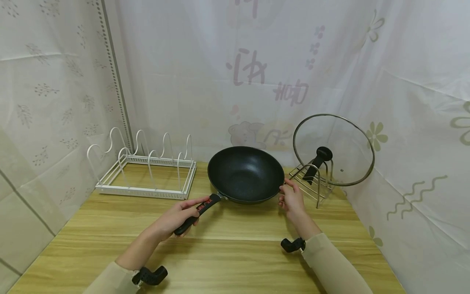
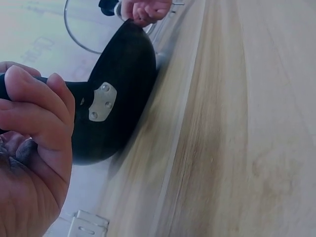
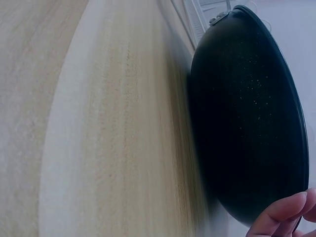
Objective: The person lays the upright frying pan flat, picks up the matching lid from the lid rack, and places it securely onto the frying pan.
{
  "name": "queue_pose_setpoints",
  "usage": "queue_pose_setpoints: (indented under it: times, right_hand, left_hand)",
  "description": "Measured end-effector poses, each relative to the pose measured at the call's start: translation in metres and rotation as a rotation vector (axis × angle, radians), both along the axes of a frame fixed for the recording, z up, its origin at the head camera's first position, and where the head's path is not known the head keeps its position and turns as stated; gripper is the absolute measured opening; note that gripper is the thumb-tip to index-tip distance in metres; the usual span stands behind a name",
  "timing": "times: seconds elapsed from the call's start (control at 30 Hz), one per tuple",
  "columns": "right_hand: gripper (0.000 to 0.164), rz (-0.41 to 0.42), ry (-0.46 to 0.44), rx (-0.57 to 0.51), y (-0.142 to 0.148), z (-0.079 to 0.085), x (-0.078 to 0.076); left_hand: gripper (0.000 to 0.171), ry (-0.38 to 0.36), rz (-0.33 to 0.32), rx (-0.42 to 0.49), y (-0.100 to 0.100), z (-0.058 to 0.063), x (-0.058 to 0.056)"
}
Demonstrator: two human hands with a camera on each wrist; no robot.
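Observation:
A black wok (image 1: 245,173) sits at the middle of the wooden table, its bowl facing up with nothing in it. My left hand (image 1: 180,216) grips its long black handle (image 1: 187,224), fingers curled round it in the left wrist view. At the opposite side my right hand (image 1: 292,199) pinches the wok's rim between thumb and fingers, as the right wrist view also shows. Just beyond that hand, a glass lid (image 1: 349,151) with a black knob (image 1: 324,154) leans upright in a small metal wire rack (image 1: 318,192).
A white rack (image 1: 143,192) with several tall wire loops stands at the back left of the table (image 1: 227,253). Patterned curtains (image 1: 176,81) enclose the table behind and on both sides. A black wrist mount is on each forearm.

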State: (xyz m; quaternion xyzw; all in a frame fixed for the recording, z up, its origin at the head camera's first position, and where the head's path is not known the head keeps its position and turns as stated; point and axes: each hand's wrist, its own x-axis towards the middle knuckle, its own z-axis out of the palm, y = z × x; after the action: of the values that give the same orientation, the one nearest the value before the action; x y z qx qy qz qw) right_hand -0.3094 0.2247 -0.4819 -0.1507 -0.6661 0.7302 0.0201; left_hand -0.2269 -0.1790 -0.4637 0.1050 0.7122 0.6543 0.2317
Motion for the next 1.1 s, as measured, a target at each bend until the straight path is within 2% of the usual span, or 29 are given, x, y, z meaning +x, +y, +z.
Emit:
queue_pose_setpoints:
  times: [0.67,1.1]
  right_hand:
    - [0.06,-0.017,-0.003,-0.024,-0.004,0.0,0.004]
    - [0.057,-0.022,-0.005,-0.034,-0.007,-0.002,0.009]
  left_hand:
    - [0.063,0.027,-0.063,0.006,-0.012,-0.002,-0.015]
    - [0.062,0.027,-0.082,0.022,-0.021,-0.004,-0.02]
